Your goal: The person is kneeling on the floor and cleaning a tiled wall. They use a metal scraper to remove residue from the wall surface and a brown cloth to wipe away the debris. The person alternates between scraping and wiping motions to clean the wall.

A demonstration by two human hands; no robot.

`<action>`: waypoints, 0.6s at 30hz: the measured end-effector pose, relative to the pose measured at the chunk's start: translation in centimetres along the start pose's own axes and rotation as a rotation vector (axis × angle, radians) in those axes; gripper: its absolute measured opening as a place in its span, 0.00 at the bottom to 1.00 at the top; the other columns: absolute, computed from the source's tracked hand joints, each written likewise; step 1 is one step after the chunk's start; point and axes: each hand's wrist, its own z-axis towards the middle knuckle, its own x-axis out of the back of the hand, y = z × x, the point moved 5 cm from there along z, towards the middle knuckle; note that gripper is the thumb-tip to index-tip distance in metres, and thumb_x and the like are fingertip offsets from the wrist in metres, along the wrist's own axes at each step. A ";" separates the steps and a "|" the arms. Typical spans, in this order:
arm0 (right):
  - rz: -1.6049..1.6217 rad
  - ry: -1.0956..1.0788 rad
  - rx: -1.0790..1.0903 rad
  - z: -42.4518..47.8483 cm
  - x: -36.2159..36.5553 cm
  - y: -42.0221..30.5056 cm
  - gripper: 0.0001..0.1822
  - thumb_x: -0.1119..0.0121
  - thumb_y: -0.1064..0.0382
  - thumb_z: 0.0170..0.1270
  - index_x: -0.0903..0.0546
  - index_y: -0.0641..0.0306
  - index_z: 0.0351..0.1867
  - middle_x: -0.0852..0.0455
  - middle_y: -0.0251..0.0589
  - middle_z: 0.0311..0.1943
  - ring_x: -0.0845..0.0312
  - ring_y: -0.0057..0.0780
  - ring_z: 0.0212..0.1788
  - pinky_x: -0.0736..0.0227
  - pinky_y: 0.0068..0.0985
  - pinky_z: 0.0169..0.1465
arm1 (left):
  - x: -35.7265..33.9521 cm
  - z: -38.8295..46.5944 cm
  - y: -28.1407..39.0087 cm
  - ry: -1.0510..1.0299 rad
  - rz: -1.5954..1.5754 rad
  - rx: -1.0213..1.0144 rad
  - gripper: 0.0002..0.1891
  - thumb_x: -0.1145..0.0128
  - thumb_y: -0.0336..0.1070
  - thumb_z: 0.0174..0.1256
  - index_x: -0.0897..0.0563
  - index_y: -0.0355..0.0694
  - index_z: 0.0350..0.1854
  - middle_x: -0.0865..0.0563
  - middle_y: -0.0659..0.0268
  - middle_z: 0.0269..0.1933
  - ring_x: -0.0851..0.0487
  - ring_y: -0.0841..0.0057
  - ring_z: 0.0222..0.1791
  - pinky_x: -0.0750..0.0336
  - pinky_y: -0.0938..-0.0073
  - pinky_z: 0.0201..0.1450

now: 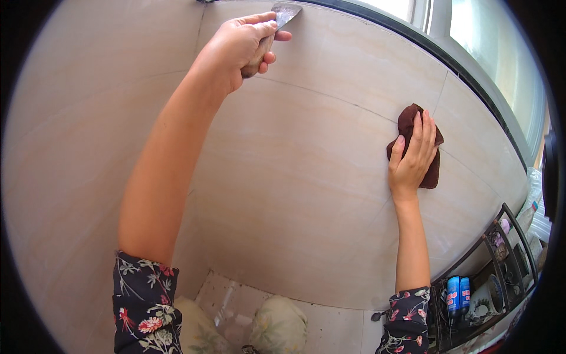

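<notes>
My left hand [247,42] grips a putty knife [286,14] by its worn wooden handle. Its metal blade points up and to the right, close to the top of the tiled wall [287,177]; whether it touches the tile I cannot tell. Off to the right, my right hand [411,159] lies flat over a dark brown cloth [431,175], pressing it against the wall near a crossing of grout lines. The cloth is folded and bunched, and the fingers cover part of it.
A dark strip [389,22] runs along the wall's top beneath a window [495,57]. At lower right stands a black rack [508,283] with blue cans [453,294] and a patterned white cup [484,301]. Below are my knees [281,325] and the tiled floor [338,325].
</notes>
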 end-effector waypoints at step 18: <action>-0.015 -0.009 -0.027 0.2 0.2 -0.1 0.27 0.51 0.61 0.67 0.33 0.62 0.68 0.35 0.41 0.71 0.43 0.41 0.73 0.46 0.44 0.70 | 2.5 0.9 0.0 0.092 -0.034 0.005 0.22 0.54 0.36 0.75 0.30 0.40 0.69 0.14 0.63 0.48 0.31 0.86 0.17 0.34 0.87 0.17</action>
